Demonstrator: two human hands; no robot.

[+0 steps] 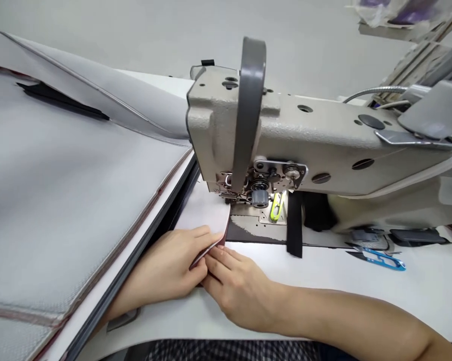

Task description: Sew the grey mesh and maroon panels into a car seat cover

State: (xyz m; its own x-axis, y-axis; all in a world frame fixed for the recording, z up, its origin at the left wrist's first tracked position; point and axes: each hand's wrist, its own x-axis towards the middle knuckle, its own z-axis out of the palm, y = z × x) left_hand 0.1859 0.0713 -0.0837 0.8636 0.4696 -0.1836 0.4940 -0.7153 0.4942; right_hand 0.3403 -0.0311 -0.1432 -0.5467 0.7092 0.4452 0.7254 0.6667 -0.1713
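Observation:
My left hand (180, 258) pinches the near edge of a pale fabric panel (203, 208) with a dark red underside. Right beside it, my right hand (237, 281) has its fingers closed on the same edge, close to the corner. The panel runs up under the presser foot of a sewing machine (226, 125), whose needle area is partly hidden by the head and a grey lever (250, 100). A large grey padded piece (60, 190) with dark red seams rises over my left forearm.
Yellow thread snips (275, 206) lie on the machine bed, next to a black strip (294, 225). Blue-handled snips (384, 259) rest on the white table (334, 281) at right, near a dark flat object (419, 235). The machine arm extends rightward.

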